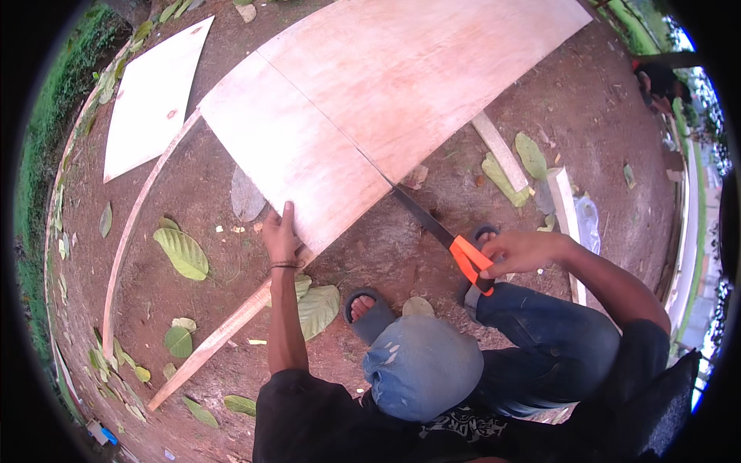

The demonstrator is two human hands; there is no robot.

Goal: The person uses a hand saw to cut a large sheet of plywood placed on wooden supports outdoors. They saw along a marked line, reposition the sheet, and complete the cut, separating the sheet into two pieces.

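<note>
A large pale plywood sheet (pixel 463 62) lies across the upper middle, resting on wooden battens (pixel 231 328), with a thin line crossing it. My left hand (pixel 279 235) grips the sheet's lower-left edge, thumb on top and fingers mostly hidden. My right hand (pixel 505 251) is closed on the orange-and-black handle of a hand saw (pixel 424 214), whose dark blade meets the near edge of the sheet where the line reaches it. My knee (pixel 421 366) in jeans is bent below, and my sandalled foot (pixel 367 312) is near the sheet.
A smaller pale board (pixel 150 100) lies at upper left beside a long batten (pixel 131 255). Short wood pieces (pixel 498 154), a clear plastic bag (pixel 587 224) and large leaves (pixel 181 253) lie on the dirt. Another person (pixel 660 85) is at the far upper right. Grass (pixel 46 193) borders the left.
</note>
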